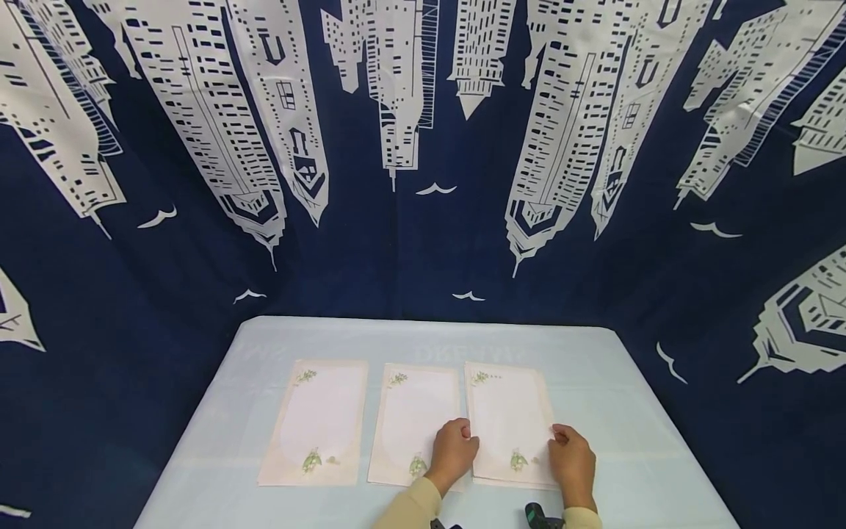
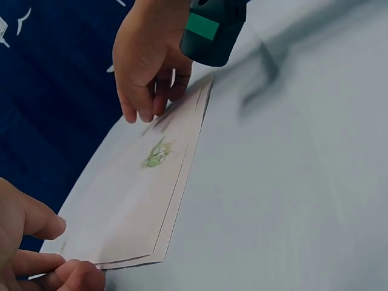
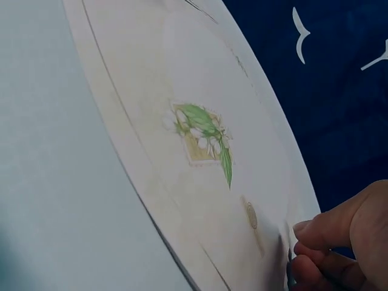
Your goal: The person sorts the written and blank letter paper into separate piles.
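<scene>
Three lots of flower-printed stationery paper lie in a row: left sheet (image 1: 320, 419), middle sheets (image 1: 419, 411) and right sheets (image 1: 507, 419). At the right sheets' left edge, my left hand (image 1: 454, 450) grips with curled fingers, its wrist over the middle sheets' corner. My right hand (image 1: 572, 457) pinches the opposite edge between thumb and fingers. The left wrist view shows layered, slightly offset edges on these sheets (image 2: 133, 200), with the left hand (image 2: 42, 257) at the near corner. Seen from the right wrist, the right hand's thumb (image 3: 321, 230) is at the paper's rim.
The papers lie on a pale-covered table (image 1: 218, 441). Behind and beside it hangs a dark blue cloth (image 1: 396, 250) printed with white buildings and birds. A dark device with a green patch (image 1: 535, 514) sits by the right wrist.
</scene>
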